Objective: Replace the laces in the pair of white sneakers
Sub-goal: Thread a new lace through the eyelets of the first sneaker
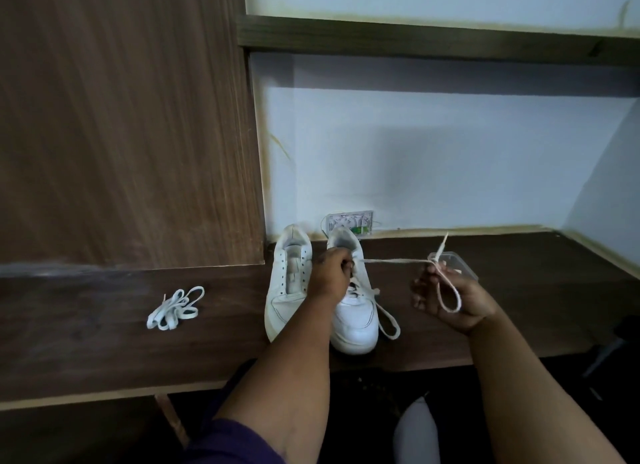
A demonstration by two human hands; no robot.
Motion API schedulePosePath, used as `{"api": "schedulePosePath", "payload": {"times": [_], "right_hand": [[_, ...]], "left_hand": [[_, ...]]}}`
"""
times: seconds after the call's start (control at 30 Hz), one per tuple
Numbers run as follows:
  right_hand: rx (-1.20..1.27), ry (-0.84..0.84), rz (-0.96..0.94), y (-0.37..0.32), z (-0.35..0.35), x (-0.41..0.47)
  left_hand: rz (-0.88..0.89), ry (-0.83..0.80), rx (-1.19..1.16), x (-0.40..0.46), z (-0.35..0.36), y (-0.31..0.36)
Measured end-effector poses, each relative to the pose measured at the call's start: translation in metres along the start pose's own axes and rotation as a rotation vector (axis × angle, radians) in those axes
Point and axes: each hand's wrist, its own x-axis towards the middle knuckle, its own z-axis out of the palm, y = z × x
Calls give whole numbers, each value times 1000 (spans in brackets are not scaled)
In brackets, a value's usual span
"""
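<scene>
Two white sneakers stand side by side on the dark wooden desk (86, 342), toes toward me. The left sneaker (287, 283) has bare eyelets and no lace. The right sneaker (356, 318) is partly laced. My left hand (329, 273) grips the right sneaker at its upper eyelets. My right hand (446, 301) pinches the lace (394, 261), which runs taut from the shoe to my fingers and loops below them; its tip points up. Another loop of the lace (388, 321) lies beside the shoe. A loose bundle of white laces (175, 309) lies to the left.
A clear plastic container (460, 264) sits behind my right hand. A wall socket plate (349, 223) is behind the sneakers. A tall wooden panel (121, 117) rises at the left, a shelf (415, 36) runs overhead. The desk's front edge is near my forearms.
</scene>
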Motion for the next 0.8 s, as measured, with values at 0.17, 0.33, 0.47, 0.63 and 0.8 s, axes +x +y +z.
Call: {"api": "schedulePosePath", "payload": {"times": [0.17, 0.33, 0.47, 0.63, 0.8], "right_hand": [[-1206, 798, 381, 8, 5, 44], [-1437, 598, -223, 30, 51, 84], [-1314, 519, -234, 51, 74, 93], [-1025, 659, 28, 41, 70, 95], [-224, 881, -153, -1, 80, 74]], "left_hand": [[-32, 9, -13, -1, 4, 1], [-129, -28, -90, 1, 0, 9], [-125, -52, -83, 4, -4, 3], [-104, -83, -32, 5, -9, 0], [-45, -161, 59, 5, -8, -4]]}}
